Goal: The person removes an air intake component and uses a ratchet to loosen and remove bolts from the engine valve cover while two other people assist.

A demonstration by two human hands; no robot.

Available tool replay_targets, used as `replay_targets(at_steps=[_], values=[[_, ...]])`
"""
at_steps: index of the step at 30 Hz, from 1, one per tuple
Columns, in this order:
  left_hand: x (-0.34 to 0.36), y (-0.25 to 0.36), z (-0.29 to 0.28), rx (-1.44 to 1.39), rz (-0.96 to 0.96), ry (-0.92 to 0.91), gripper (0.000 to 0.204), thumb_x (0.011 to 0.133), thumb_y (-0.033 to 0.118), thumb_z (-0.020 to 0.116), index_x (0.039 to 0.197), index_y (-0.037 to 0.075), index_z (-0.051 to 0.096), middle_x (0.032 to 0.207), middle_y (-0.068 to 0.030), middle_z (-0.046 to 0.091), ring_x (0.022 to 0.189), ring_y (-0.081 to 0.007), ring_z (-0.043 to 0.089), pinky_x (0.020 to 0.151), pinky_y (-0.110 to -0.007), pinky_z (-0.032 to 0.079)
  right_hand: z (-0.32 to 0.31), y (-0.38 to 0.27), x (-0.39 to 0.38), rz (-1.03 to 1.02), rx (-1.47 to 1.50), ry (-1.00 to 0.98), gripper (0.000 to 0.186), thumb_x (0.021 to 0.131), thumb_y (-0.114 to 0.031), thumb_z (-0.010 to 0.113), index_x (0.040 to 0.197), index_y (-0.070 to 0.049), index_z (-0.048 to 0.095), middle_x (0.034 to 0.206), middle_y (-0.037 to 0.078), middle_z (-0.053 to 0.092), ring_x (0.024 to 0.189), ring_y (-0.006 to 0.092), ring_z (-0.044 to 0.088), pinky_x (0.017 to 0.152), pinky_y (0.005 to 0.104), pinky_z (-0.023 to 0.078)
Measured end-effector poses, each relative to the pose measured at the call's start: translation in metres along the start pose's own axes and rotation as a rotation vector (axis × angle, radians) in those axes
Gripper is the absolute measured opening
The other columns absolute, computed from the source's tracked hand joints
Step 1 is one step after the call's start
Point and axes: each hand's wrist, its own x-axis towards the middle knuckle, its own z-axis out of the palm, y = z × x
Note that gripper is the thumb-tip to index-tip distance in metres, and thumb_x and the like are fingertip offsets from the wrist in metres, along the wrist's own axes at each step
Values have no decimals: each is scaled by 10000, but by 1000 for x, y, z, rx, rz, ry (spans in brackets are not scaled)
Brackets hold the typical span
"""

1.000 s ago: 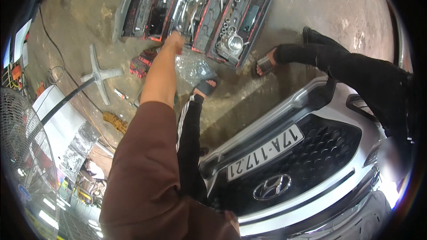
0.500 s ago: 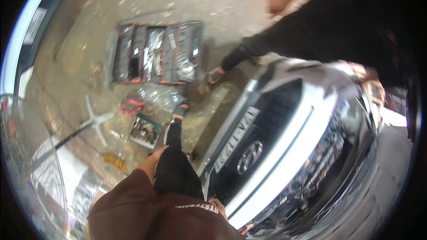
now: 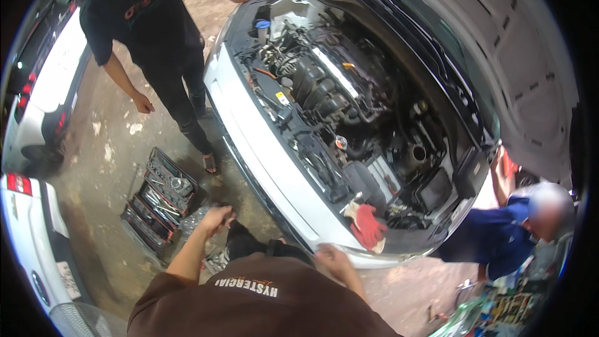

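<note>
The left hand (image 3: 216, 219) hangs loosely curled over the floor, holding nothing that shows, with the open socket case (image 3: 160, 198) just beside it at ten o'clock. The right hand (image 3: 332, 259) rests spread and flat on the car's front edge (image 3: 293, 212), a red rag (image 3: 368, 226) near it at two o'clock. The case looks heavy, stiff and prone to spill loose steel sockets, so it is best gripped by both long sides

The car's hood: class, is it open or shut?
Open. The hood is raised, with the engine bay exposed beneath it.
</note>
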Motion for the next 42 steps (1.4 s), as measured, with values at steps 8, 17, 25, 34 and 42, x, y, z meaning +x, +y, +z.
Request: replay_targets(at_steps=[8,17,25,34,42], values=[[20,94,93,559,435,178,281,1023,250,639,1026,-10,744,683,-70,626,557,-149,573,520,-342,440,-123,104,-12,97,434,869,251,1070,-236,638,1133,0,692,876,67,707,718,97,615,618,263,483],[137,374,18,921,606,566,781,901,252,600,1638,108,384,1286,-347,688,1244,-503,649,1105,-518,496,-67,133,50,392,-101,1404,388,1072,-371,583,1116,-4,702,1029,193,768,909,400,734,816,506,549],[173,440,25,1147,507,555,712,906,266,610,1563,21,486,1309,-312,695,1262,-473,651,1110,-482,507,-69,114,61,534,-265,1442,375,1060,-398,563,1131,-64,718,1053,193,773,914,438,729,773,533,543],[53,267,208,1126,770,243,487,939,248,640,1387,59,630,1028,-328,741,1008,-496,724,937,-569,575,-67,118,65,510,-306,1497,263,1046,-305,603,1066,-64,709,988,209,756,872,439,716,743,532,535],[26,208,271,1046,979,147,262,951,154,574,1133,51,731,879,-232,741,836,-421,725,800,-518,562,-101,112,30,274,119,1334,253,1055,-235,634,1056,12,688,909,162,727,798,362,686,734,477,523]])
